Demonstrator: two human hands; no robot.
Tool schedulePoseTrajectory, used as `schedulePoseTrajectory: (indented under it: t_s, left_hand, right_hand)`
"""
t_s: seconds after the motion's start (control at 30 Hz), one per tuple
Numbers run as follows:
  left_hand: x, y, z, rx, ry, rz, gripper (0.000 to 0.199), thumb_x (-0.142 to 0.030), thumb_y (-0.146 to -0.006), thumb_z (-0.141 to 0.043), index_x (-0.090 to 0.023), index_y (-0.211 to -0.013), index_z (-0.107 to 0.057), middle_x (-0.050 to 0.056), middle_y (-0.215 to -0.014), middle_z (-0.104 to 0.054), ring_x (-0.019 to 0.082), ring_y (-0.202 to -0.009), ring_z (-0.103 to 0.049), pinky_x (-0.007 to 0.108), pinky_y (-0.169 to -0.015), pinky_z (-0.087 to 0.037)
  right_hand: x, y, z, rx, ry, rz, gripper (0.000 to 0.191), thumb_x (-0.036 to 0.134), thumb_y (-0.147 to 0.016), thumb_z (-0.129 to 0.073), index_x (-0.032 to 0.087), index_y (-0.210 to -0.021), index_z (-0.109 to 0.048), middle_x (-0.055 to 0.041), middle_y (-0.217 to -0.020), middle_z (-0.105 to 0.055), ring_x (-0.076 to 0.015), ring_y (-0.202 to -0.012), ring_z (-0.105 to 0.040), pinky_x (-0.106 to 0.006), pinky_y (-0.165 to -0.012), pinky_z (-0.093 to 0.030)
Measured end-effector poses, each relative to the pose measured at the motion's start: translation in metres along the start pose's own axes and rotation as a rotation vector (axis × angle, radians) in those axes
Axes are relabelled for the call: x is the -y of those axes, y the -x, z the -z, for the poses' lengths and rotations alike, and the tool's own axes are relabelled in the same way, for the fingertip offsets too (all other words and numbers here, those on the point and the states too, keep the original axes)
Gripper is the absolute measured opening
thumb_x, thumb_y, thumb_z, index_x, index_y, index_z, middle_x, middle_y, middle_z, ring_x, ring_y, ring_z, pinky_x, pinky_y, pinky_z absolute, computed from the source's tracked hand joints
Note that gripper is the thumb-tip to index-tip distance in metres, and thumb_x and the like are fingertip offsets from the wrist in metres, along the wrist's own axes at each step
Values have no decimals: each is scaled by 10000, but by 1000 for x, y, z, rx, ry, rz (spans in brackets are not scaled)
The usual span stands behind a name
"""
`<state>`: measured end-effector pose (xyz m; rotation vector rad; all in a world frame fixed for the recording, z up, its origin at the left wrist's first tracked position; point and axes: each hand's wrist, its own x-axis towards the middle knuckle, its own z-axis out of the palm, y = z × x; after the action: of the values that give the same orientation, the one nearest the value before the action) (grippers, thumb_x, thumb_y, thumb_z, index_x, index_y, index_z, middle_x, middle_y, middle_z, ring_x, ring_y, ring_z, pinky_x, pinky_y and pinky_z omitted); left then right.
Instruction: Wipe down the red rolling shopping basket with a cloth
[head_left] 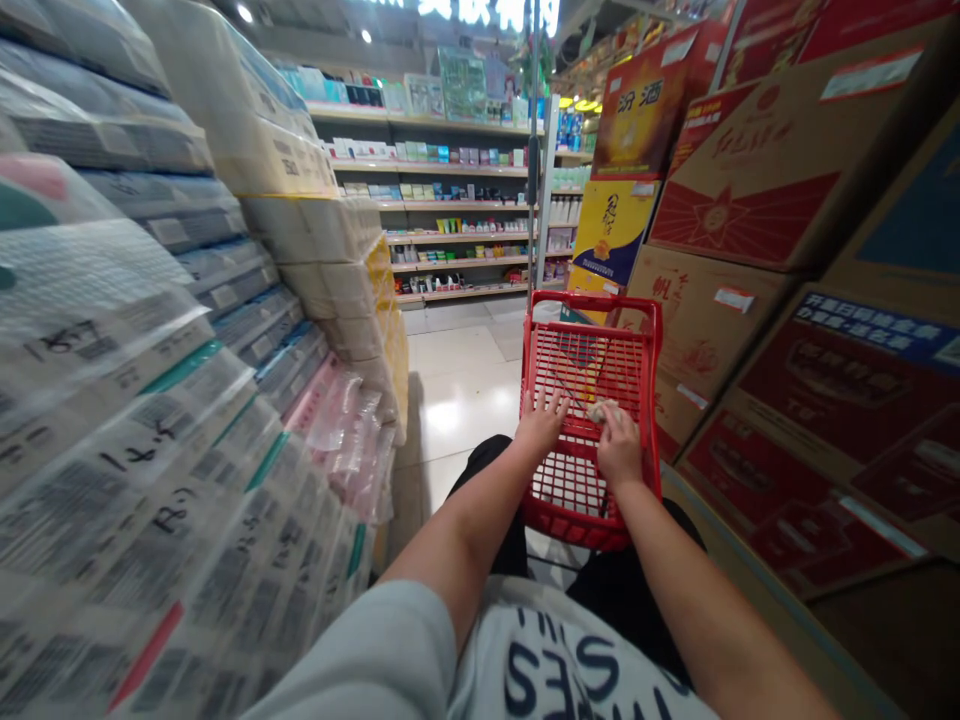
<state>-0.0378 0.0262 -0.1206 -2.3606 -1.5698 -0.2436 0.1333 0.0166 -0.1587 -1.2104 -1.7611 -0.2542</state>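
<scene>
Both hands (577,435) rest in red basket (589,400); aisle floor (457,390) open leftward.

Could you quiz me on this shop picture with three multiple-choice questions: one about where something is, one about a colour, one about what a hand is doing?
1. Where do the stacked cardboard boxes stand, seen from the person?
A. On the right of the aisle
B. Inside the cart
C. On the far shelves

2. What colour is the cart?
A. Blue
B. Red
C. Green

3. What is the right hand doing?
A. Hanging at the person's side
B. Lifting a box
C. Pressing a pale cloth on the cart

Answers:
1 A, the boxes rise along the right edge of the aisle.
2 B, its mesh and rim are plainly red.
3 C, the cloth shows at the fingertips on the mesh, while the left hand lies flat beside it.
</scene>
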Motion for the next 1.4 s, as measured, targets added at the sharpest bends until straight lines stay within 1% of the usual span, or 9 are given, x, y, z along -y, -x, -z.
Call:
schedulePoseTrajectory:
  t_s: [0.13,0.3,0.47,0.6,0.73,0.9,1.03,1.2,1.4]
  left_hand:
    - [-6,-8,3,23,6,-37,638,-282,-905,-488,-217,-1500,-266,99,-1569,-244,333,-1435,-204,545,-1163,-182]
    - [-13,-15,8,72,70,-54,672,-282,-903,-487,-229,-1515,-214,86,-1581,-209,360,-1443,-152,616,-1136,-172]
    - [-20,-17,3,88,111,-71,712,-205,-897,-465,-252,-1529,-141,87,-1597,-145,352,-1458,-67,644,-1130,-118]
    - [-24,-19,2,81,96,-108,711,-271,-902,-500,-198,-1526,-165,117,-1587,-169,365,-1453,-76,619,-1145,-92]
    - [-26,-22,3,59,80,-124,638,-218,-915,-450,-162,-1511,-230,117,-1574,-216,347,-1451,-118,519,-1182,-91]
    - [-26,-25,2,53,106,-133,641,-238,-915,-457,-162,-1510,-232,124,-1573,-218,349,-1451,-117,509,-1175,-144]
    - [-26,-25,0,68,93,-122,735,-292,-873,-561,-173,-1514,-219,125,-1579,-198,354,-1453,-104,515,-1177,-127]
    - [-23,-23,1,53,72,-140,767,-326,-860,-603,-291,-1514,-204,99,-1577,-211,380,-1442,-135,543,-1159,-150]
    - [-22,-20,2,30,67,-111,691,-253,-894,-515,-264,-1515,-213,87,-1582,-207,350,-1450,-129,552,-1162,-127]
  right_hand:
    - [0,0,5,160,-34,195,442,90,-866,-392,194,-1234,-613,-107,-1290,-561,-244,-1241,-438,-462,-1075,-368]
    - [-4,2,18,-15,74,-91,435,99,-857,-395,150,-1240,-594,-140,-1286,-552,-257,-1209,-461,-469,-1041,-382]
    - [-9,5,28,188,56,19,433,105,-849,-414,179,-1225,-615,-113,-1330,-526,-258,-1236,-418,-467,-1077,-343]
    - [-14,5,31,45,107,-162,451,89,-846,-386,153,-1242,-591,-133,-1320,-522,-257,-1229,-426,-472,-1068,-350]
    - [-18,4,32,155,72,28,423,98,-858,-398,170,-1216,-611,-105,-1308,-538,-233,-1228,-432,-431,-1091,-340]
    - [-19,4,33,10,132,-183,445,85,-840,-386,149,-1221,-606,-139,-1312,-524,-262,-1229,-434,-477,-1062,-363]
    - [-15,3,35,187,27,6,435,93,-844,-402,195,-1198,-633,-95,-1301,-555,-248,-1223,-445,-471,-1084,-351]
    - [-11,4,36,-13,82,-176,440,89,-861,-368,144,-1225,-609,-135,-1303,-543,-250,-1233,-440,-466,-1072,-366]
    - [-8,-1,27,209,-8,126,377,118,-874,-416,185,-1158,-654,-92,-1292,-570,-240,-1267,-433,-461,-1102,-357]
